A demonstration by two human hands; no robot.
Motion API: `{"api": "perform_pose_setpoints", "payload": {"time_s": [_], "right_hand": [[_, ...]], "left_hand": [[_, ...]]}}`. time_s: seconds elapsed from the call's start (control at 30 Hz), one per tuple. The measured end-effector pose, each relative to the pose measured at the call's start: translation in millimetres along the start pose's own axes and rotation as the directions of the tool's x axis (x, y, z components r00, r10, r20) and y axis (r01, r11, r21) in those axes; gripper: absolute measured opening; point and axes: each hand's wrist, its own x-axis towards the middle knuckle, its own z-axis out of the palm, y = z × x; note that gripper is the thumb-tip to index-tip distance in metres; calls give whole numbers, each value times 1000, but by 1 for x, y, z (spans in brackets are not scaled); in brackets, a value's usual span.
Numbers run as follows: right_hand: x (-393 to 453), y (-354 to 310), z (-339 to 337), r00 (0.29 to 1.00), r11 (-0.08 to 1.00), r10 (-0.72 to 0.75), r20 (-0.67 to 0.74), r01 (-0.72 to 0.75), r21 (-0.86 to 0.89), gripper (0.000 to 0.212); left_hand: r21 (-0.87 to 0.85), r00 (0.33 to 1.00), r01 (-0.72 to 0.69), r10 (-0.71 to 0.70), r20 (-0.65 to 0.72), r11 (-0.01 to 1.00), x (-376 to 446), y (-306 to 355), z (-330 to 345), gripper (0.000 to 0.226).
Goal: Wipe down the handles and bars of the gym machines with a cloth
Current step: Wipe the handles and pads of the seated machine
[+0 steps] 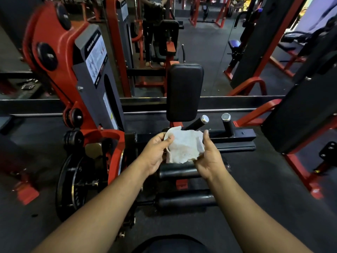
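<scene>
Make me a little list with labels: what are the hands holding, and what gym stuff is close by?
holding: white cloth, spread between both hands
left hand: pinches the cloth's left edge
right hand: grips its right edge
just behind cloth: two black handles with chrome caps
backrest: upright black pad
below hands: two black foam rollers
left side: red and grey machine frame

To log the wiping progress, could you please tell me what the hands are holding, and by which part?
Both hold the white cloth: the left hand pinches its left edge, the right hand grips its right edge.
</scene>
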Motion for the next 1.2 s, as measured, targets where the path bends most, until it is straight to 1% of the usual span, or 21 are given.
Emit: {"api": "perform_pose_setpoints", "payload": {"time_s": [0.07, 0.13, 0.2, 0.23, 0.27, 0.33, 0.4, 0.5, 0.53, 0.57, 0.63, 0.67, 0.7, 0.77, 0.83, 0.9, 0.93, 0.97, 1.07, 1.13, 1.2], "right_hand": [[-4, 6, -4, 995, 994, 100, 18, -100, -34, 62], [-10, 10, -2, 978, 974, 202, 52, -195, -120, 46], [-10, 13, -4, 975, 966, 217, 45, -207, -157, 27], [-9, 12, -5, 983, 973, 178, 41, -169, -159, 20], [-8, 9, -6, 993, 981, 114, 37, -107, -164, 19], [-5, 3, -9, 1000, 980, -14, 25, 19, -200, 27], [-5, 0, -9, 993, 959, -113, -17, 105, -262, 33], [-3, 0, -9, 959, 900, -270, -80, 222, -375, 31], [-3, 0, -7, 951, 897, -291, -100, 236, -374, 32], [-3, -1, -5, 956, 917, -272, -113, 222, -332, 35], [-3, -2, -1, 990, 976, -124, -73, 109, -188, 48], [-4, -1, -2, 998, 988, -52, -33, 47, -150, 53], [-5, 0, -3, 1000, 987, -22, 0, 22, -159, 58], [-7, 3, -8, 996, 961, -92, 15, 92, -260, 63], [-7, 2, -12, 972, 902, -233, -20, 208, -379, 60], [-5, -2, -17, 934, 820, -357, -14, 306, -483, 56], [-7, -6, -18, 917, 779, -399, 20, 351, -520, 53], [-7, -9, -19, 905, 751, -420, 66, 387, -536, 48], [-8, -16, -21, 892, 743, -419, 168, 443, -501, 34], [-5, -19, -21, 886, 718, -428, 181, 454, -527, 29], [-1, -22, -22, 896, 718, -397, 197, 437, -541, 27]], "left_hand": [[-73, 1000, -3, 3, -10, 997, -1, 4, -2, 17], [-28, 1000, -9, 9, -27, 1000, -2, 7, -2, 27], [51, 998, -28, 31, -52, 998, -3, 8, -3, 28], [78, 997, -40, 45, -63, 996, -2, 10, -3, 27], [92, 995, -55, 62, -79, 994, -1, 10, -5, 25], [135, 985, -85, 103, -136, 987, 2, 11, -8, 20], [209, 965, -120, 163, -206, 971, 5, 12, -11, 16], [299, 928, -149, 237, -287, 943, 8, 13, -15, 13], [303, 923, -154, 247, -296, 940, 8, 14, -16, 14], [302, 920, -155, 248, -302, 941, 9, 15, -16, 15], [269, 930, -174, 248, -270, 947, 9, 17, -14, 15], [248, 938, -189, 249, -240, 950, 8, 17, -12, 15], [238, 941, -196, 251, -229, 951, 8, 17, -12, 14], [259, 938, -206, 266, -223, 944, 5, 19, -12, 12], [248, 949, -190, 243, -202, 950, 4, 19, -17, 15], [222, 961, -188, 226, -158, 957, -1, 22, -21, 24], [222, 965, -188, 222, -140, 957, -3, 25, -22, 30], [222, 966, -192, 223, -127, 956, -3, 26, -23, 34], [324, 966, -212, 248, -73, 922, -3, 29, -27, 33], [402, 964, -217, 259, -54, 890, -2, 29, -29, 32], [474, 961, -220, 273, -45, 852, -3, 30, -29, 30]]}}
